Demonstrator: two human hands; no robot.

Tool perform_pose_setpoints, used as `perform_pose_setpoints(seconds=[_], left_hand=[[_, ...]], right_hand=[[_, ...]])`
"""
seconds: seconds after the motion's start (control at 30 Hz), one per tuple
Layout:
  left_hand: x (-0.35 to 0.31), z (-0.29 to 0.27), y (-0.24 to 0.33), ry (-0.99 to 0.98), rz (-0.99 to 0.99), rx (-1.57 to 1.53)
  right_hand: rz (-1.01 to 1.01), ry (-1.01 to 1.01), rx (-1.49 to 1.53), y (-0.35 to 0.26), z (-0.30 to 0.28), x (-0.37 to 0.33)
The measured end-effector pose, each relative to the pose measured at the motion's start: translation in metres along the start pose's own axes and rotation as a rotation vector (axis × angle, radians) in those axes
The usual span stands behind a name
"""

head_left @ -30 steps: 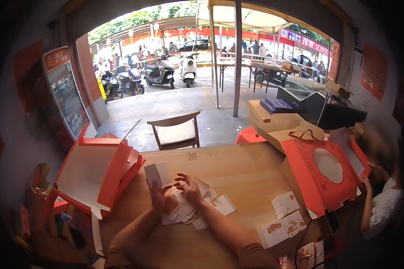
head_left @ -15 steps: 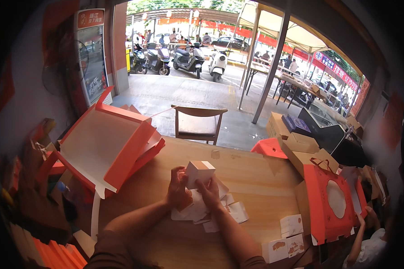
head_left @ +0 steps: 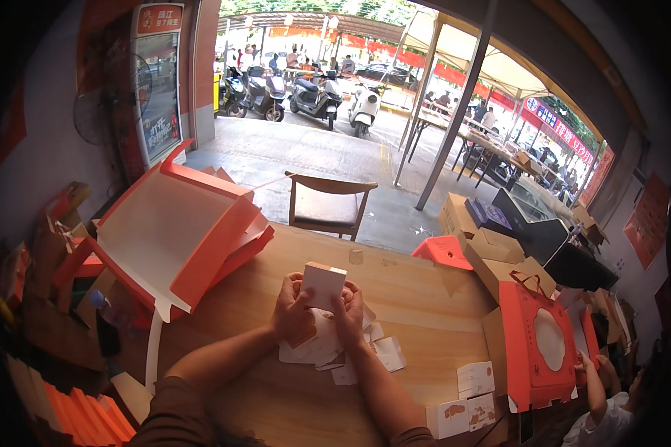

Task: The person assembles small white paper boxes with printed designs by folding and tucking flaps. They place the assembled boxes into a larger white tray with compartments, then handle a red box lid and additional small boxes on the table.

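A small white folding carton (head_left: 324,287) with a brown-tinted edge is held upright above the wooden table, its broad face toward me. My left hand (head_left: 294,309) grips its left side, the thumb on the near face. On the opposite side my right hand (head_left: 347,311) closes round the edge, thumb also in front. Below both hands lies a loose heap of flat white cartons (head_left: 386,353), partly covered by my hands and forearms. Several small white boxes with brown pictures (head_left: 455,417) sit together at the table's near right.
Large open red-and-white boxes (head_left: 194,235) fill the table's left side. A red box with a round window (head_left: 550,339) stands at right, beside another person's hands (head_left: 590,365). Beyond the table are a wooden chair (head_left: 328,203), a red stool (head_left: 441,253) and brown cardboard boxes (head_left: 499,257).
The carton has turned, from showing its top and two sides to showing mainly one broad face. Both hands have shifted their grip around it. The other person's hands at right have moved.
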State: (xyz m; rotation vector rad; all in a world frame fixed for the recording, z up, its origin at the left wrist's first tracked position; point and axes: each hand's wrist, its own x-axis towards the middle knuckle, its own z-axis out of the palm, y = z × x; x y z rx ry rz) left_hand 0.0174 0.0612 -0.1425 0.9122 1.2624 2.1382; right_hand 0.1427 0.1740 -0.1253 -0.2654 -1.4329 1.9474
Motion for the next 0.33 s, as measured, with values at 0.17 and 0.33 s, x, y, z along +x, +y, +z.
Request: perform_pose_setpoints(seconds=[0.17, 0.33], left_hand=[[0.001, 0.004, 0.008, 0.029, -0.029, -0.039], [-0.001, -0.008, -0.005, 0.014, -0.152, 0.016]], right_hand=[[0.114, -0.128, -0.119, 0.047, -0.042, 0.015], [-0.018, -0.153, 0.003, 0.013, -0.006, -0.002]])
